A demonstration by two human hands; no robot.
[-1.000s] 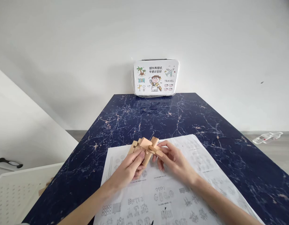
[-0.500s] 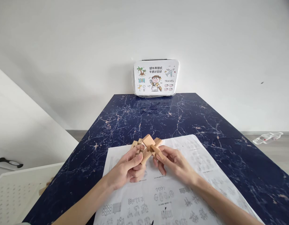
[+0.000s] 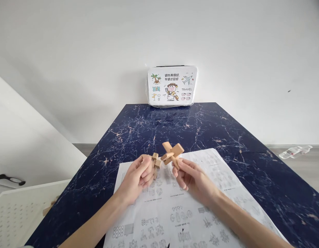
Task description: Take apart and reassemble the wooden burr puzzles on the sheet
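At the lower left of the frame I see a white perforated basket [image 3: 17, 213], cut off by the edge. Something tan shows beside it, too small for me to make out.

Moving right, my left hand [image 3: 136, 179] is curled, its grip pinching a small wooden piece [image 3: 156, 162] between thumb and fingers. Much of that piece is hidden behind the fingers, so I cannot tell its full shape.

Just right of it, across a narrow gap, a cross of wooden bars [image 3: 172, 153] is held up in the middle of the frame. My right hand [image 3: 193, 179] has its grip pressed onto the lower end, and the fingertips cover where the bars meet. The right hand looks slightly blurred.

Both hands hover over a paper sheet [image 3: 190, 213] printed with small diagrams. The print is too fine to read, and the bottom edge of the frame cuts it off. The sheet lies on a dark blue marbled surface [image 3: 175, 127].

At the far end, upper middle, a cartoon-printed box [image 3: 172, 85] leans against the wall. At the right edge a clear bottle [image 3: 295, 151] lies on the floor.
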